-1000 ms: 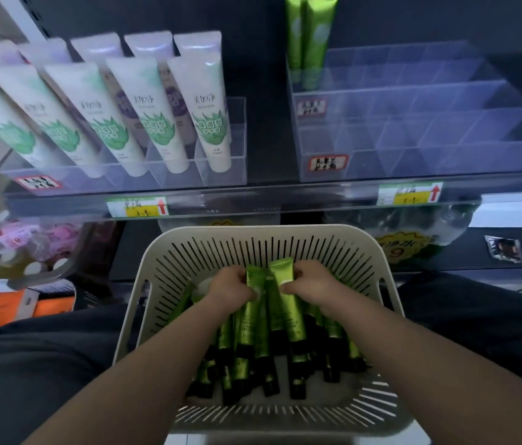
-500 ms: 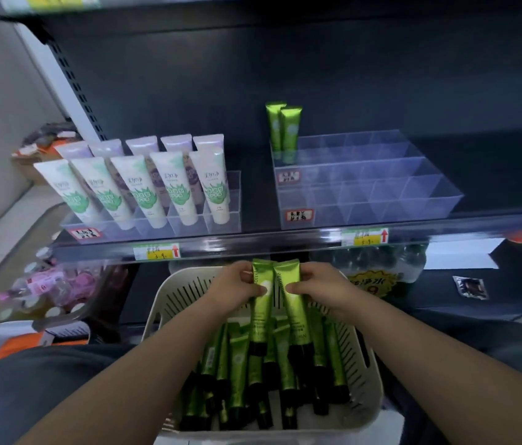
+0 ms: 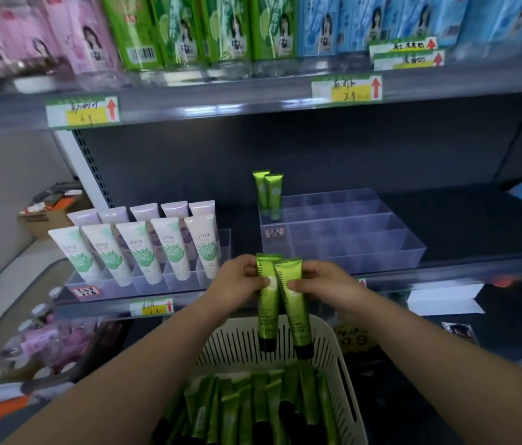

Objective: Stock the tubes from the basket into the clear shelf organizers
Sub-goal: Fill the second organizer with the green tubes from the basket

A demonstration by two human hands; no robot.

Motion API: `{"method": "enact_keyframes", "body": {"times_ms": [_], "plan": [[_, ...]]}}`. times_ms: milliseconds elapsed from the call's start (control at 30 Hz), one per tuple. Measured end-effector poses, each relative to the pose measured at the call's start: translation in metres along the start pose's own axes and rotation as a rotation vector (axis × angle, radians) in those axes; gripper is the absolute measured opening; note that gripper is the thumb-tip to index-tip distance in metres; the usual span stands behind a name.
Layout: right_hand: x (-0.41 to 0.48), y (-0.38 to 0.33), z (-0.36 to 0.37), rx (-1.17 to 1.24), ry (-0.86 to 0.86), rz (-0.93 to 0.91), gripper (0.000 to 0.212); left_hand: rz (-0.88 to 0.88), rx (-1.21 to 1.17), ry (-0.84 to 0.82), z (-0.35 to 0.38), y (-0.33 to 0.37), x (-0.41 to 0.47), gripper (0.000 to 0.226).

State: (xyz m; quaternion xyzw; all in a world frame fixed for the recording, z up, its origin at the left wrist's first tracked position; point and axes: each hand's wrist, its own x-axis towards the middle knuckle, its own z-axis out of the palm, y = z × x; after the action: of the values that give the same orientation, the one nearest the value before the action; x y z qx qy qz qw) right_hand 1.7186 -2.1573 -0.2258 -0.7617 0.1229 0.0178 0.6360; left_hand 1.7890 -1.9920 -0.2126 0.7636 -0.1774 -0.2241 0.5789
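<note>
Left hand (image 3: 239, 282) fingers (image 3: 251, 272) curled round left tube (image 3: 267, 305), right hand (image 3: 321, 285) round right tube (image 3: 295, 316), caps down, above basket (image 3: 331, 336) far rim. Light, soft, glossy: likely slippery; hold mid-body. Organizer (image 3: 349, 240) on shelf (image 3: 452, 266) ahead.

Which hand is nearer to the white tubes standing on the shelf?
Left. The left hand is just right of the white tubes; the right hand is farther right, past both held green tubes.

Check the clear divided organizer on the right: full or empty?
Mostly empty. The clear divided organizer holds only two green tubes upright in its back-left corner; other compartments look bare.
</note>
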Motion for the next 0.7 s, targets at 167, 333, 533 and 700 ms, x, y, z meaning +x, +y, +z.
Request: {"method": "enact_keyframes", "body": {"times_ms": [167,333,533,700], "plan": [[0.011,-0.021,-0.019,0.016,0.009,-0.087,0.021,0.072,0.017,0.013,-0.001,0.03,0.022,0.019],[0.033,-0.037,-0.037,0.005,0.035,-0.134,0.022,0.119,0.037,0.026,-0.001,0.053,0.047,0.018],[0.065,-0.06,-0.048,0.031,0.045,-0.187,0.025,0.159,0.086,0.026,-0.01,0.077,0.085,0.017],[0.091,-0.069,-0.053,0.012,0.044,-0.221,0.025,0.167,0.1,0.017,-0.019,0.088,0.116,0.017]]}}
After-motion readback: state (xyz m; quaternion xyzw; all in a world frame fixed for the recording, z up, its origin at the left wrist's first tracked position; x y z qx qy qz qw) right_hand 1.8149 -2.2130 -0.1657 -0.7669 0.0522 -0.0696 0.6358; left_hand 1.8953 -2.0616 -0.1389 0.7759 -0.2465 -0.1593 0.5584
